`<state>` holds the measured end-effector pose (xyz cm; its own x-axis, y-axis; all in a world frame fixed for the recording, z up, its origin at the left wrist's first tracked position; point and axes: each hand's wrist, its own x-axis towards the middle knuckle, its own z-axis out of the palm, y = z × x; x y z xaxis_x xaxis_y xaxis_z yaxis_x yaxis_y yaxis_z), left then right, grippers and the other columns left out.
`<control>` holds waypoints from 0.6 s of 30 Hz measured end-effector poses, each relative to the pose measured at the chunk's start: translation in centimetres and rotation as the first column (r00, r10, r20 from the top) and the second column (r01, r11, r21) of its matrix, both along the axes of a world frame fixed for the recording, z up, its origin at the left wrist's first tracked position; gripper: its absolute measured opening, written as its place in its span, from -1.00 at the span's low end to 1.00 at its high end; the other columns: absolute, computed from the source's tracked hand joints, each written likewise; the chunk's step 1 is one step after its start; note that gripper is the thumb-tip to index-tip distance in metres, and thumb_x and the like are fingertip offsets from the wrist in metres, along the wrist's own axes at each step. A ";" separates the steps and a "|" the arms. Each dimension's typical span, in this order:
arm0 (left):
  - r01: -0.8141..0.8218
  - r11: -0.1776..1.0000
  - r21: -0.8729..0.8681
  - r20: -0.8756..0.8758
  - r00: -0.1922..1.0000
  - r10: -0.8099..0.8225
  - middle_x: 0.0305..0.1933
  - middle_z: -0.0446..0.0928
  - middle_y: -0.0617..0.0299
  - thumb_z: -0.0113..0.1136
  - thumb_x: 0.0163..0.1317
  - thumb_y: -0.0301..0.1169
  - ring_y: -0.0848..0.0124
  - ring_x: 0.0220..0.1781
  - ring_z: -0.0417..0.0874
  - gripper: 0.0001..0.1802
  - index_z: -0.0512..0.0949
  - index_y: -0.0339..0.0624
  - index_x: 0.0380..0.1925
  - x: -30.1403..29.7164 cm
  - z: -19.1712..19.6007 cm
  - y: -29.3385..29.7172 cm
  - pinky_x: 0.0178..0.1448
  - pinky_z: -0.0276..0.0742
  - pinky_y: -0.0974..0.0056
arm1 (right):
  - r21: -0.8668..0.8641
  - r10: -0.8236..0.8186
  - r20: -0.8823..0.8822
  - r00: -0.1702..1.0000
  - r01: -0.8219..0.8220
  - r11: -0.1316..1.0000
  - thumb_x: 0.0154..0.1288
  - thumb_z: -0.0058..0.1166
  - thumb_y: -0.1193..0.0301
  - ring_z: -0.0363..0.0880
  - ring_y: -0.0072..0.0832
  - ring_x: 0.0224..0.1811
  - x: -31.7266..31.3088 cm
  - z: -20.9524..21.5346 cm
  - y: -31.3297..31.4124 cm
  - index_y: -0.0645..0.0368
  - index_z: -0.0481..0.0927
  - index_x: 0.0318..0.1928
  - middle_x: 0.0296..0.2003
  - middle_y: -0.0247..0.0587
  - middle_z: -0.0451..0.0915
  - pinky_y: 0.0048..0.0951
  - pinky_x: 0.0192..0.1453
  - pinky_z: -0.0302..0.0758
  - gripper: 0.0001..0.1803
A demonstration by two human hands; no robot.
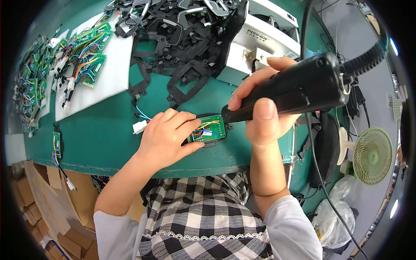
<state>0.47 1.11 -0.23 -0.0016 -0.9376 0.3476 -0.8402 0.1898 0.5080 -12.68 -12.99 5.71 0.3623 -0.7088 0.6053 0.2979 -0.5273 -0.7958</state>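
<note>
A green circuit board [212, 130] with coloured wires sits in a black plastic frame on the table in front of me. My left hand [167, 136] grips its left side, with the fingers over the top and the thumb along the near edge. A white connector [139, 126] on wires pokes out left of that hand. In my right hand [266, 117] is a black electric screwdriver [290, 91], its cord leaving at the right. The tool's nose end reaches the board's right edge; its tip is hidden, so I cannot tell whether it touches.
Black plastic frames [186, 56] are heaped at the back, beside a white machine [264, 43]. Wired boards [91, 56] lie on white foam [104, 86] at the left. Another framed board [57, 145] lies near the left front edge. A fan [372, 156] stands right.
</note>
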 end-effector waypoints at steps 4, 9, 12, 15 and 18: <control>0.004 0.999 0.039 -0.037 0.999 -0.003 -0.14 0.57 0.25 0.50 -0.23 -0.22 0.26 -0.21 0.53 -0.48 0.63 -0.15 -0.20 0.2 0.0 0.0 -0.15 0.49 0.20 | 0.008 0.039 -0.027 0.999 -0.039 0.999 0.14 0.19 -0.09 0.48 -0.49 -0.71 -0.3 -0.2 -0.2 0.39 0.22 0.09 -0.60 -0.12 0.51 -0.58 -0.64 0.41 -0.16; 0.014 0.997 0.080 -0.081 0.997 -0.008 -0.13 0.57 0.24 0.51 -0.24 -0.21 0.24 -0.22 0.50 -0.46 0.63 -0.16 -0.19 0.6 -0.1 -0.4 -0.13 0.50 0.21 | 0.064 -0.149 0.015 0.989 0.148 0.987 0.25 0.08 -0.01 0.47 -0.41 -0.73 -0.6 1.4 -1.1 0.42 0.19 0.09 -0.60 -0.06 0.50 -0.49 -0.64 0.46 -0.25; -0.014 0.999 0.030 -0.046 0.999 0.016 -0.15 0.56 0.31 0.51 -0.26 -0.18 0.30 -0.24 0.49 -0.47 0.64 -0.12 -0.20 0.5 -0.4 -0.2 -0.18 0.52 0.27 | -0.158 -0.254 0.136 0.958 0.274 0.949 0.28 0.02 -0.02 0.47 -0.36 -0.72 -2.0 4.1 -4.1 0.39 0.20 0.10 -0.59 -0.02 0.50 -0.41 -0.62 0.48 -0.29; -0.007 1.000 0.003 -0.020 1.000 0.008 -0.16 0.55 0.33 0.51 -0.26 -0.19 0.33 -0.27 0.48 -0.48 0.64 -0.12 -0.22 0.5 -0.2 -0.3 -0.22 0.53 0.29 | -0.229 -0.307 0.231 0.923 0.358 0.905 0.29 0.04 0.03 0.47 -0.32 -0.72 -1.8 6.4 -5.7 0.38 0.21 0.09 -0.60 0.00 0.49 -0.36 -0.62 0.49 -0.32; -0.006 1.000 -0.012 -0.021 1.000 0.005 -0.16 0.55 0.31 0.51 -0.27 -0.21 0.33 -0.28 0.48 -0.48 0.63 -0.14 -0.22 0.4 -0.2 -0.4 -0.23 0.52 0.30 | -0.271 -0.303 0.232 0.924 0.360 0.893 0.27 0.08 0.08 0.46 -0.33 -0.74 -0.8 7.0 -5.9 0.43 0.22 0.06 -0.61 0.01 0.49 -0.38 -0.64 0.48 -0.34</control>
<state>0.84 0.75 -0.40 0.0107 -0.9335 0.3584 -0.8306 0.1913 0.5231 -13.53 -18.92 12.66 0.0041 -0.5403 0.8414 0.1848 -0.8266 -0.5317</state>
